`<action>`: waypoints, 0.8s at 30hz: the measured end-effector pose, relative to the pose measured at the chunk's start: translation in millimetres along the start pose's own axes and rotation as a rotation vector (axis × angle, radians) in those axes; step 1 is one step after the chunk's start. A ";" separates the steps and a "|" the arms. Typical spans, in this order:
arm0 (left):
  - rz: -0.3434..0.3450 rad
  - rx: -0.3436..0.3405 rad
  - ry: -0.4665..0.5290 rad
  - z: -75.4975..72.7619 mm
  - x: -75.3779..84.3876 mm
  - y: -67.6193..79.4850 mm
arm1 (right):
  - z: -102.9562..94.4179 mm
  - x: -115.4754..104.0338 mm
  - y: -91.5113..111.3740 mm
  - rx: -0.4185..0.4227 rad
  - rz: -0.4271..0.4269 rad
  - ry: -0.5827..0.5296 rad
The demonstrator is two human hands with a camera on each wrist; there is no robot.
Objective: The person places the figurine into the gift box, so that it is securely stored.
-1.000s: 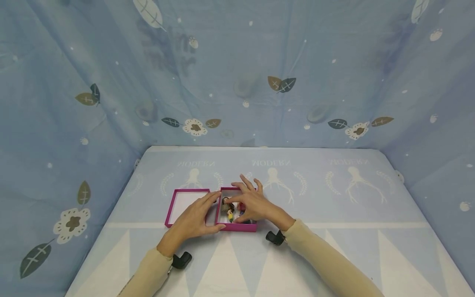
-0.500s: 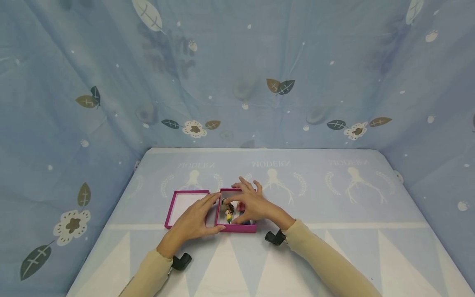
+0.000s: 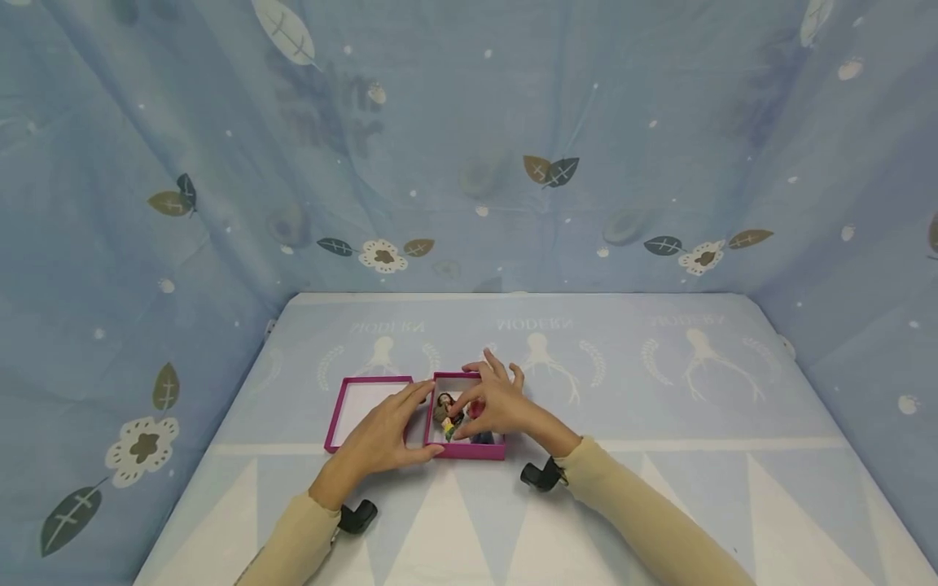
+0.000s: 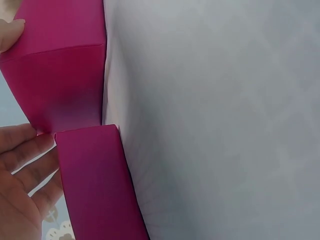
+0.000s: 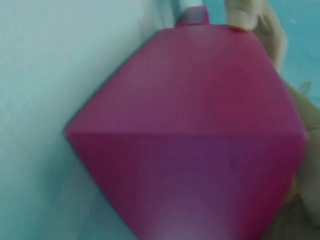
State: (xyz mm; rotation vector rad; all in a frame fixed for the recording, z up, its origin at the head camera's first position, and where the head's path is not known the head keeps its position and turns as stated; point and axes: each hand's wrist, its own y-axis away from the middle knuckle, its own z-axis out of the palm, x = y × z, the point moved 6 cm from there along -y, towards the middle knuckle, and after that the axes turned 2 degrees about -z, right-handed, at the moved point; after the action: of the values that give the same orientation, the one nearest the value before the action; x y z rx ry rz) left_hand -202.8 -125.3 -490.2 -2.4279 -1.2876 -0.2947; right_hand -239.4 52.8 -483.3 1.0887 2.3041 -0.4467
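Left hand [image 3: 383, 429]: fingers spread apart, thumb touching the magenta box [image 3: 469, 451]. Right hand [image 3: 500, 405]: thumb and index finger at a figurine [image 3: 443, 413] inside; clamping cannot be determined.

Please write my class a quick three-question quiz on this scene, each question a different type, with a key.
1. Multiple choice: which hand reaches over the figurines in the box? A) left; B) right; C) neither.
2. True or false: the white-lined tray lies to the right of the box.
3. Fill the gap: the outside of the box is ____ in colour.

Key:
1. B, the right hand.
2. False; the white-lined tray lies to the left of the box.
3. Pink.
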 end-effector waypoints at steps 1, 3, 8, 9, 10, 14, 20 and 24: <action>-0.002 -0.001 -0.002 0.1 -0.3 0.1 | 0.6 -0.1 -0.1 0.004 0.001 0.016; -0.005 -0.001 -0.002 0.4 -0.7 0.5 | 1.5 -0.6 0.2 0.014 -0.001 0.035; -0.009 -0.004 -0.007 1.9 -1.3 1.2 | 2.4 -1.2 1.0 0.037 -0.005 0.047; -0.011 -0.005 -0.008 2.0 -1.4 1.5 | 2.5 -1.4 0.9 0.042 -0.007 0.055; -0.012 -0.005 -0.010 2.1 -1.5 1.7 | 2.7 -1.6 0.9 0.047 -0.010 0.063; -0.012 0.005 -0.002 0.8 -0.8 2.2 | 3.9 -2.7 0.7 0.081 -0.029 0.123; -0.015 0.002 0.006 -0.2 -0.2 1.7 | 6.8 -3.9 0.9 0.109 -0.037 0.212; -0.015 -0.004 0.007 0.4 0.3 1.2 | 7.0 -3.1 1.3 0.120 -0.036 0.228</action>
State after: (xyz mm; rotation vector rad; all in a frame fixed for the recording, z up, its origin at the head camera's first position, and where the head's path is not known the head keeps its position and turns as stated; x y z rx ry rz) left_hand -201.6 -125.6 -490.7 -2.4193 -1.3039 -0.3093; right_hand -234.4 48.2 -487.0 1.2121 2.5266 -0.5032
